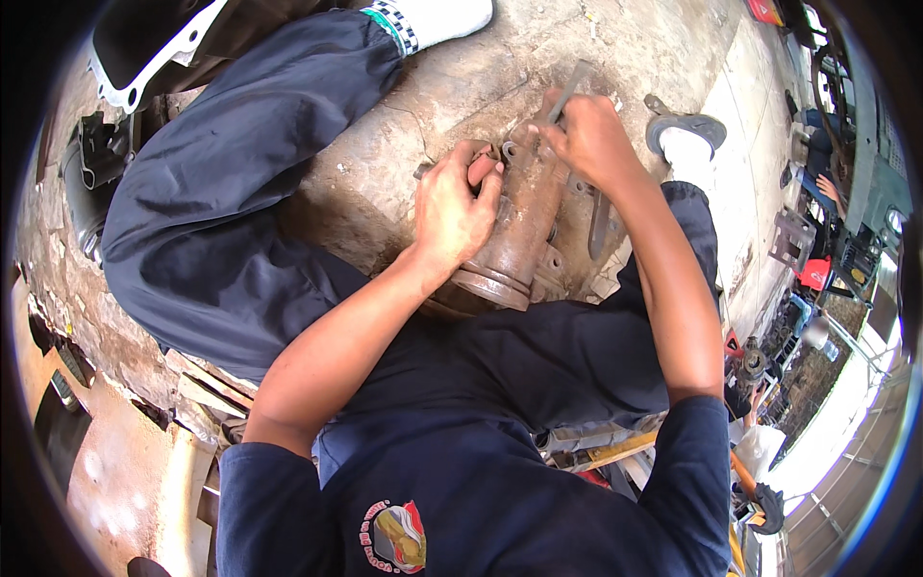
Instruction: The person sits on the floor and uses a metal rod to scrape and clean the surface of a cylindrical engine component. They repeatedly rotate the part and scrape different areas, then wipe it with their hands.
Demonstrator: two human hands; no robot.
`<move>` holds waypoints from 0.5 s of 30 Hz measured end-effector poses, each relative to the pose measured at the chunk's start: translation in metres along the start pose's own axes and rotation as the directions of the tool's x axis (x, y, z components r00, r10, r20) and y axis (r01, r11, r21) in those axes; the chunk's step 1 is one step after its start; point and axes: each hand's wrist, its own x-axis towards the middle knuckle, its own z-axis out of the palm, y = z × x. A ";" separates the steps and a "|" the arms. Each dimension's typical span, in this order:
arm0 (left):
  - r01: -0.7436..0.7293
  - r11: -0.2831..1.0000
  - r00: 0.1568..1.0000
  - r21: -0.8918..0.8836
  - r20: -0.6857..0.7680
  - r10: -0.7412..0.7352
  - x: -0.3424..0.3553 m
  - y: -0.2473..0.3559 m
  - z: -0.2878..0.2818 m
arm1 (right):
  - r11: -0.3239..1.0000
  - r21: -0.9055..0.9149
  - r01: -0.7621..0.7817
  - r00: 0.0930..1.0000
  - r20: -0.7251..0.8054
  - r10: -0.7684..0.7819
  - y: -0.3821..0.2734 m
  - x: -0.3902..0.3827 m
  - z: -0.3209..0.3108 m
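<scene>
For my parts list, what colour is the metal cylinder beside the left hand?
The metal cylinder is rusty brown; the head view shows it best.

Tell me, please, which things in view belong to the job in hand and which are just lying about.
Apparently in the job:
rusty metal cylinder
flat metal bar, in the right hand
small reddish piece, in the left hand

Apparently just lying about:
pale-edged black casing, upper left
dark rounded part, below it
dark flat strip, beside the cylinder (unsure)

Stained, worn concrete floor (663,43). Directly on it lie a rusty metal cylinder (529,212), a flat dark strip (599,229) just right of it, a dark sandal (713,129) farther right.
</scene>
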 end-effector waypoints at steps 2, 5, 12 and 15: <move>0.013 1.000 1.000 0.003 -0.019 -0.013 -0.001 -0.001 -0.001 | 0.995 0.101 0.008 0.988 0.156 -0.024 -0.014 -0.001 -0.018; 0.034 0.999 0.999 -0.022 -0.040 -0.035 -0.001 -0.001 0.000 | 0.998 0.046 0.040 0.983 0.176 -0.047 -0.010 -0.002 -0.015; 0.036 0.999 0.999 -0.033 -0.001 -0.036 -0.002 0.000 -0.001 | 0.979 0.162 -0.127 0.992 0.049 0.120 -0.015 -0.014 -0.011; 0.029 0.999 1.000 -0.023 -0.006 -0.029 -0.001 -0.002 -0.001 | 0.962 0.201 -0.186 0.979 0.118 0.165 -0.020 -0.023 -0.017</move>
